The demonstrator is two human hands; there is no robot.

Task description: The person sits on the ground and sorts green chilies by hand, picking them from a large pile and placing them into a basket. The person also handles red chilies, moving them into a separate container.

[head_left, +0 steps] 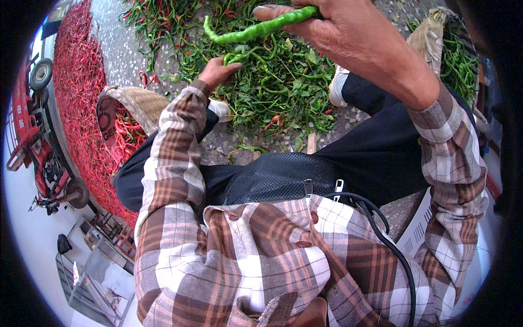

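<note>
My right hand is raised at the top, its fingers closed on a long green chili pepper whose curved tip points left. Lower and to the left, my left hand is closed around a curled green chili pepper. Beneath both hands spreads a heap of green chilies and leaves on the speckled floor, with a few red ones mixed in.
To my left stands an open woven sack with red chilies inside. Another sack with green chilies is at my right. A broad bed of red chilies covers the floor far left, beside a red three-wheeled vehicle.
</note>
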